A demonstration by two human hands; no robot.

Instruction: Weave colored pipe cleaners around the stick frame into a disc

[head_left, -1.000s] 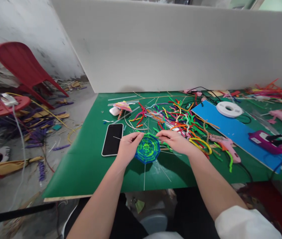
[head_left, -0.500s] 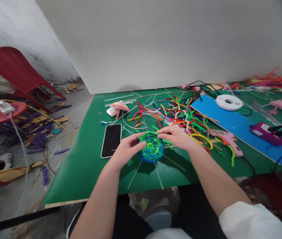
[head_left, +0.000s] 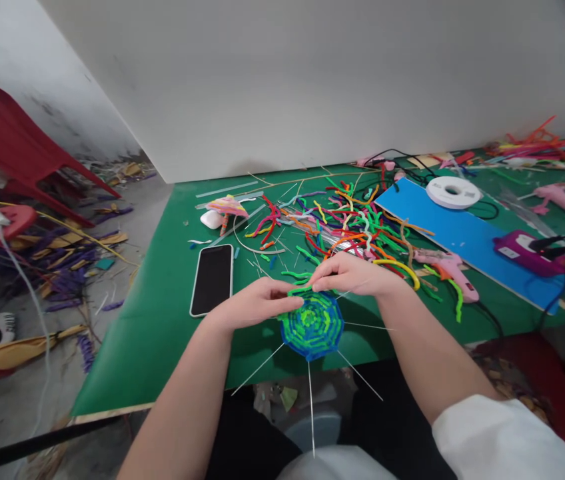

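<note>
One broad white panel (head_left: 282,80) walls off the back of your green-topped table (head_left: 137,353), with a red plastic chair (head_left: 10,133) on the littered grey floor (head_left: 145,213) to the left. A long blue flat board (head_left: 477,243) slants across the right, beside a tangle of multicoloured fuzzy stems (head_left: 362,220). And now your hands close in! Left hand (head_left: 257,303) pinches the far rim of the blue-and-green octagonal disc (head_left: 311,325), brought nearer you, thin white spokes (head_left: 311,407) reaching past the table's front edge; right hand (head_left: 350,273) nips a bright green fuzzy strand (head_left: 300,291). Both sets of fingertips now share one stretch of rim.
</note>
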